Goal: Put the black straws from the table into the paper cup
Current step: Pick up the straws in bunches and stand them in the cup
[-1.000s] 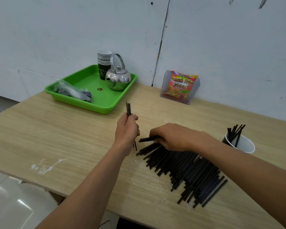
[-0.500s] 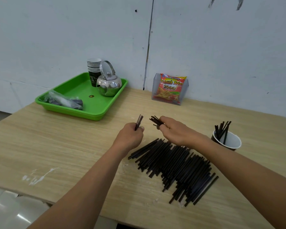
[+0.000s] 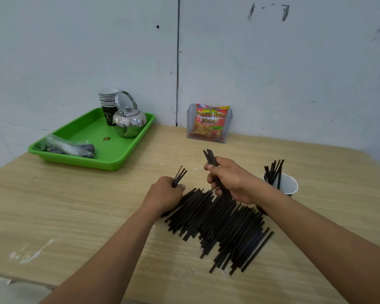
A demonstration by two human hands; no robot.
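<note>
- Thin black plastic straws [image 3: 224,224]: heaped in a loose pile on the pale wooden table [image 3: 75,205], close in front of both hands, mostly slanting the same way.
- Left hand [image 3: 165,194]: curls round a small bundle of straws [image 3: 180,175] over the pile's left edge, tips fanning upward.
- Right hand [image 3: 233,183]: clamps a second bundle [image 3: 210,156], held steeply, upper ends poking out above the fingers, lower ends reaching down to the pile.
- Hands near each other, apart, not touching.
- White paper cup [image 3: 289,186]: stands upright just right of the right wrist, with several upright straws [image 3: 273,172] leaning inside.
- Bright green plastic tray [image 3: 92,161]: sits at the table's far left, carries a shiny steel kettle [image 3: 130,122], a stack of paper cups [image 3: 108,104] and a clear plastic bag [image 3: 68,147].
- Red snack packet [image 3: 210,122]: leans in a clear holder [image 3: 190,119] against the pale wall [image 3: 75,51].
</note>
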